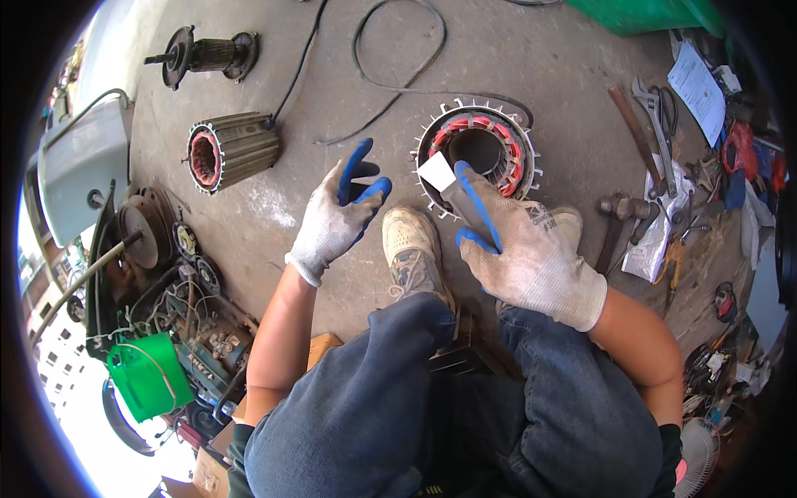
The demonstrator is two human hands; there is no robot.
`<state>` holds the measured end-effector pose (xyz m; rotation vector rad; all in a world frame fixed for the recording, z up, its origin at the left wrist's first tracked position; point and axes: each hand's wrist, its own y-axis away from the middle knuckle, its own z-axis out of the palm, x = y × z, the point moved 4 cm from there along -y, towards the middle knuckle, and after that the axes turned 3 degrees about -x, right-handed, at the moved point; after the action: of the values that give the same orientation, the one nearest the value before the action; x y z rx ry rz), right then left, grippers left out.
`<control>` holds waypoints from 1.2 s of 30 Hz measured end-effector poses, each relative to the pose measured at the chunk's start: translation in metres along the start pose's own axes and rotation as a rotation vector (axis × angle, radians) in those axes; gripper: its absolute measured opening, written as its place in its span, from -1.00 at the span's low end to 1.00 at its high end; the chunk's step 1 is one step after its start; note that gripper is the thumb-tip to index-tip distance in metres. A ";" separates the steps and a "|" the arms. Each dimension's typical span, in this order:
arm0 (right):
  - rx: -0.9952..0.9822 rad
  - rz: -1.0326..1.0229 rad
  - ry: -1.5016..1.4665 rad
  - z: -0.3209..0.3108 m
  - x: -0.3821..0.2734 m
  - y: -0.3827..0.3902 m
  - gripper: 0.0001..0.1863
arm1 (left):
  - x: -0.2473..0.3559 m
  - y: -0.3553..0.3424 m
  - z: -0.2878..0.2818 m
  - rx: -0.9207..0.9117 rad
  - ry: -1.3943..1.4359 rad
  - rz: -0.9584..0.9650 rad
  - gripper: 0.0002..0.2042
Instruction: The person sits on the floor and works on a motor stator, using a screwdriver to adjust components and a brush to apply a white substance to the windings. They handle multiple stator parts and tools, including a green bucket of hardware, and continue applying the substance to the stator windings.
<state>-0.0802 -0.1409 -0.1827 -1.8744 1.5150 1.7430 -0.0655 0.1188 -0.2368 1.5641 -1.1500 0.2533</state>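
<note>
My right hand (535,253), in a pale glove with blue fingers, grips a flat grey bar with a white, squared end (437,172); its exact kind is not clear. The white end overlaps the near-left rim of a motor stator (520,158) that stands upright on the floor, red-lined windings facing up. Whether the bar touches the stator I cannot tell. My left hand (332,220), gloved alike, hangs to the left of the stator with fingers apart and nothing in it. Farther left lies a second finned stator (249,151) on its side, with a motor rotor (212,56) beyond it.
A black cable (407,90) loops over the concrete floor. On the right lie a hammer (621,207), an adjustable wrench (652,108) and a paper sheet (697,93). A green container (149,376) and machine parts crowd the left. My shoe (409,241) is close to the upright stator.
</note>
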 end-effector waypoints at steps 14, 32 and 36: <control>0.035 0.266 -0.501 0.048 0.027 -0.019 -0.69 | 0.011 -0.026 0.054 -0.203 0.677 0.084 -0.32; -0.008 0.255 -0.832 0.053 0.006 -0.021 -0.73 | 0.009 -0.025 0.054 -0.169 0.638 0.086 -0.34; -0.029 0.288 -1.040 0.057 -0.001 -0.024 -0.67 | 0.008 -0.026 0.054 -0.171 0.636 0.050 -0.37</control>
<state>-0.0996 -0.0890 -0.2112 -0.4972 1.2957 2.2791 -0.0636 0.0669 -0.2668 1.1762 -0.6861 0.6185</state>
